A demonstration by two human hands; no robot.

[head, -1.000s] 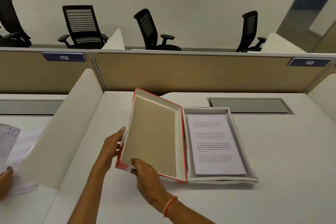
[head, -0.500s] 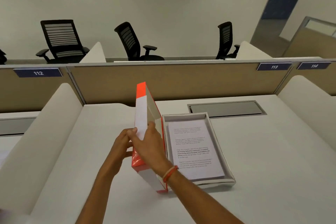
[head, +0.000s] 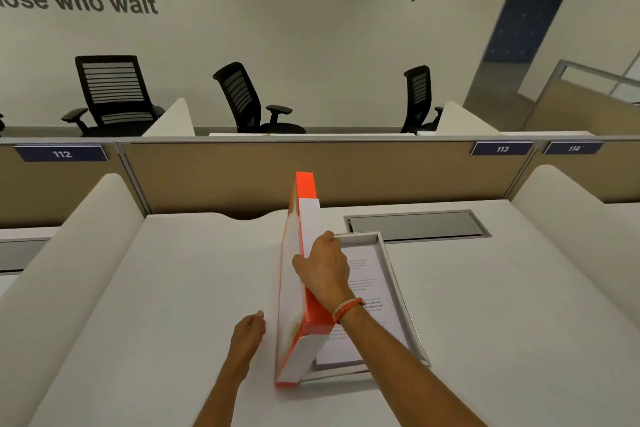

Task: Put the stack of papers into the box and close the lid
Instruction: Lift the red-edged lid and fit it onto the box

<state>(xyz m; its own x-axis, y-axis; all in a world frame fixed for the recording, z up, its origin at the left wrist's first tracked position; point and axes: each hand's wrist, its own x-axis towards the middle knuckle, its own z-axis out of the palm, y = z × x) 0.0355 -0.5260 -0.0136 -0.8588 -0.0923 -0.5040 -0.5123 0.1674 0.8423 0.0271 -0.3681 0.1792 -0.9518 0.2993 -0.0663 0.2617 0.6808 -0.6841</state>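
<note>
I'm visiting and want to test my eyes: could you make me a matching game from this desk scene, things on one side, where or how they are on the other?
Things:
1. orange and white cardboard lid
2. printed stack of white papers
3. left hand
4. right hand

States:
A. lying flat inside the shallow grey box tray
B. gripping the lid's upper edge
C. standing nearly upright on its edge at the tray's left side
D. beside the lid on the white desk, apart from it

Pairs: 1-C, 2-A, 3-D, 4-B
</note>
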